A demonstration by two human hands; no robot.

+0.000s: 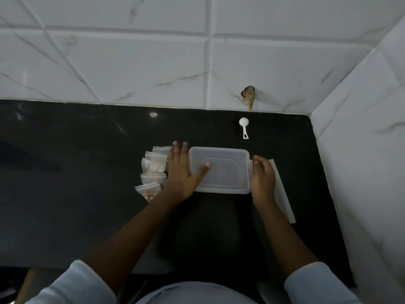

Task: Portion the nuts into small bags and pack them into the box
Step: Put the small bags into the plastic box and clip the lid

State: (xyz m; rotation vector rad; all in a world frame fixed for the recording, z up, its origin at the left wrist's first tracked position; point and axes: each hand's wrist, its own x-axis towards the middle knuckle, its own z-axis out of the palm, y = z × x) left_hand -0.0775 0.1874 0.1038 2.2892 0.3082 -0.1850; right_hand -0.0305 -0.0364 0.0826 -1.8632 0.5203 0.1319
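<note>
Head view, the only one. Black counter (87, 194) against a tiled wall. Clear plastic box (219, 191) sits centre, lid (221, 172) on; through the plastic I cannot tell whether anything is inside. Left hand (180, 174): grip wide, fingers straight and spread along the box's left side, thumb lying on the lid. Right hand (263, 176): grip narrow, fingers curled round the box's right rim, apparently holding it there. Small zip bags (153, 167), five or six, lie fanned on the counter just left of the box, partly under the left hand; nuts (149, 195) show in the nearest one. White scoop (244, 127) lies apart, toward the wall. A flat white strip (282, 194) lies right of the right hand. Judgement: portioning looks finished, since the bags are filled and the scoop is set aside. Packing is left to do: lid off, bags in, lid back on.
</note>
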